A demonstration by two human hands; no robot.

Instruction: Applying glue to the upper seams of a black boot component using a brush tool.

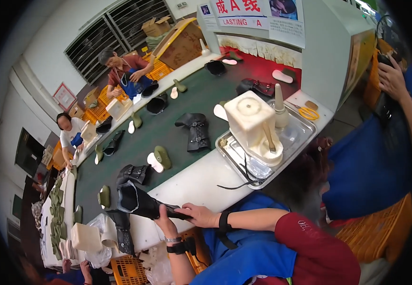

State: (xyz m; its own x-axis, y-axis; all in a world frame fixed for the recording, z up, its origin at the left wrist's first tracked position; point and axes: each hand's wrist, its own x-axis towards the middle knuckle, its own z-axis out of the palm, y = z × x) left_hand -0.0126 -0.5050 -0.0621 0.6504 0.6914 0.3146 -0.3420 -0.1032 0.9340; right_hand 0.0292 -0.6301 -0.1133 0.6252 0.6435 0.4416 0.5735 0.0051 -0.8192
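Observation:
A black boot [146,203] is held at the near edge of the work table, its open top facing left and its foot end pointing right toward me. My left hand [167,225] grips it from below near the ankle, thumb raised along the side. My right hand [200,215] is closed on the foot end, its fingers partly hidden by the boot. Just beyond the held boot lies another black boot with straps [137,175]. A further black boot [121,232] hangs over the table edge to the left. Past my hands, a green shoe last [162,157] sits beside a white insole [155,162].
To the right a metal tray [305,135] holds a cream container [248,116], a brush [268,137] and a white bottle [279,107]. Orange-handled scissors [309,113] lie beyond it. A green conveyor belt [168,130] carries boots, lasts and insoles. Two people work across it; another stands right.

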